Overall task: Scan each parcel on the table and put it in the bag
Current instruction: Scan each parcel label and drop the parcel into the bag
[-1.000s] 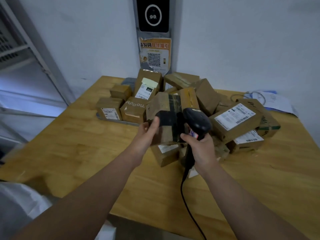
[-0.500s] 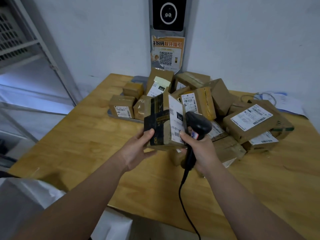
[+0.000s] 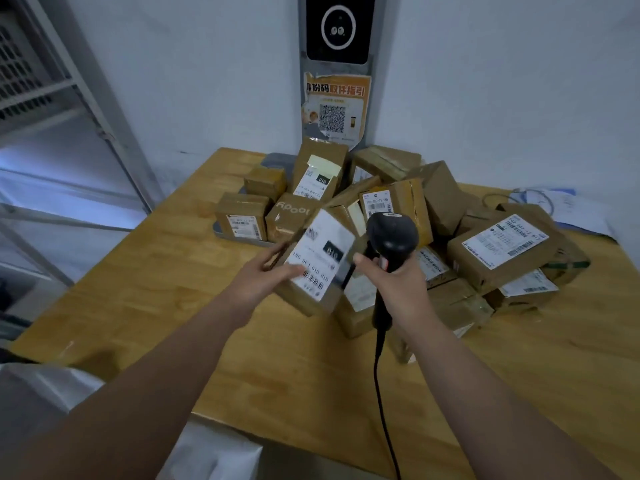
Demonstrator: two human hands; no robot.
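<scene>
Left hand (image 3: 268, 284) fingers pinch the tilted parcel (image 3: 320, 259); right hand (image 3: 398, 287) fingers clasp the barcode scanner (image 3: 393, 233) at its 3 o'clock, which may read a neighbouring label (image 3: 505, 245) instead.

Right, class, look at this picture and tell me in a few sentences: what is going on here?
A person is working at a wooden table heaped with cardboard parcels. The left hand holds one parcel tilted, its white label facing up, while the right hand grips a black corded scanner right beside that label. What looks like a white bag sits at the near left edge.
</scene>
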